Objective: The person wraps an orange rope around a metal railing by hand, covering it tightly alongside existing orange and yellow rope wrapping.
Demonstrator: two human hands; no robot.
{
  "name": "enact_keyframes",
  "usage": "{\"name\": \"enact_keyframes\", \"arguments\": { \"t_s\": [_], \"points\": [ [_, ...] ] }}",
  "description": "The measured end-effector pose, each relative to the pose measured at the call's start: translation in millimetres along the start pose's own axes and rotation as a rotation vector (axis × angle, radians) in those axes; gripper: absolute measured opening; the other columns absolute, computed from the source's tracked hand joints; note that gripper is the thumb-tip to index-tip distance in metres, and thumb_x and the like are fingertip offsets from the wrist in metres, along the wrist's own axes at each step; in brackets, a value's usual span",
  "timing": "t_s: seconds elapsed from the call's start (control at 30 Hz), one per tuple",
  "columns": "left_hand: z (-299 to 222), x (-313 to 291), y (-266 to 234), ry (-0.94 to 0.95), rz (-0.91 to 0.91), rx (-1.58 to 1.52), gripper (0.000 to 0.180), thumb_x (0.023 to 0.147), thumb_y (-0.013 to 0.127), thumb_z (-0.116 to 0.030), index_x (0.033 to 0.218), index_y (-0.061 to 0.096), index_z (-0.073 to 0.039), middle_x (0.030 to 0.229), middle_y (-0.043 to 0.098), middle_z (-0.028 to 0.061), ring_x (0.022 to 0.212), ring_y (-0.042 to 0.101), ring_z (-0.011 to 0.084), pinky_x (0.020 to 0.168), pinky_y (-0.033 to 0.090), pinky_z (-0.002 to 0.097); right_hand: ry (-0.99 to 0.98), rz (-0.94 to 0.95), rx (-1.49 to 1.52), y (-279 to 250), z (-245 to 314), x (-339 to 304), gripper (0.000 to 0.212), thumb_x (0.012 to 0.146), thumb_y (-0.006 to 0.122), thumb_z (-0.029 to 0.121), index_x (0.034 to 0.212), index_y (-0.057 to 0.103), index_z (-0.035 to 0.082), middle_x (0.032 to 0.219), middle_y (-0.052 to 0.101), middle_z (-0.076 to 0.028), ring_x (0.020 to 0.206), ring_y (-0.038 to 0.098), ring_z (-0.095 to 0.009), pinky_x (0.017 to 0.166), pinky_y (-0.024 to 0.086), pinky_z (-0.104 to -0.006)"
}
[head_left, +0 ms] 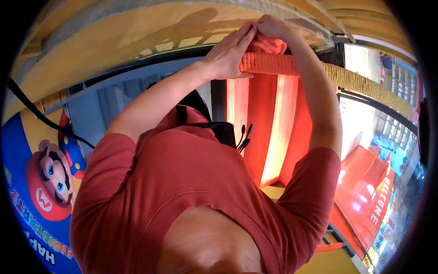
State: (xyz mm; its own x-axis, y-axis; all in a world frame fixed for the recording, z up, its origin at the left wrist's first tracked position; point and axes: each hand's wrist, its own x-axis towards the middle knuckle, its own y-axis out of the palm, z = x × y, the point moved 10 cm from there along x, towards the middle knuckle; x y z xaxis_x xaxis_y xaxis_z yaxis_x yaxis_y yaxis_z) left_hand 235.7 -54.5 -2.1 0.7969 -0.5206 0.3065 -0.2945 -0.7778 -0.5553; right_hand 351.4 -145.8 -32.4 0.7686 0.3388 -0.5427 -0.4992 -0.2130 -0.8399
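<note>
A pole wrapped in tight turns of cord crosses the upper middle. Its near stretch is orange cord [269, 63] and its farther stretch is tan cord [365, 86]. My left hand [228, 52] lies along the left end of the orange wrapping, thumb below and fingers stretched up against a loose orange bundle [267, 44]. Closed fingers of my right hand [273, 26] meet the left fingertips above that bundle. They seem to pinch the orange cord, though the exact grip is hidden behind the hand.
A yellowish surface [114, 41] curves close above my hands. Below the pole hang red panels [262, 123]. Black cable ends [244, 139] dangle near my chest. A blue poster with a cartoon figure [50, 178] stands at left, a black cable [41, 116] beside it. Red canopies [365, 187] lie right.
</note>
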Motion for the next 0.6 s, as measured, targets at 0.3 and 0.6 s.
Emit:
{"name": "enact_keyframes", "arguments": {
  "t_s": [0.3,0.6],
  "points": [
    [7,8,41,-0.092,0.492,-0.426,0.101,0.065,0.084,-0.023,0.146,0.029,-0.002,0.121,0.064,0.0161,0.110,0.061,0.0294,0.097,0.046,0.0365,0.213,0.356,0.193,33,-15,-47,0.036,0.097,0.047,0.028,0.120,0.057,0.002,0.072,0.066,-0.016,0.066,0.065,-0.022,0.062,0.052,-0.0357],
    [25,3,56,-0.185,0.657,-0.546,0.062,0.059,0.078,-0.008,0.116,0.057,0.004,0.095,0.069,0.0083,0.087,0.065,0.0159,0.079,0.052,0.0307,0.351,-0.365,1.026,78,19,-220,0.055,0.080,0.079,0.031,0.118,0.060,-0.005,0.110,0.066,-0.016,0.103,0.062,-0.022,0.091,0.049,-0.0366]
  ]
}}
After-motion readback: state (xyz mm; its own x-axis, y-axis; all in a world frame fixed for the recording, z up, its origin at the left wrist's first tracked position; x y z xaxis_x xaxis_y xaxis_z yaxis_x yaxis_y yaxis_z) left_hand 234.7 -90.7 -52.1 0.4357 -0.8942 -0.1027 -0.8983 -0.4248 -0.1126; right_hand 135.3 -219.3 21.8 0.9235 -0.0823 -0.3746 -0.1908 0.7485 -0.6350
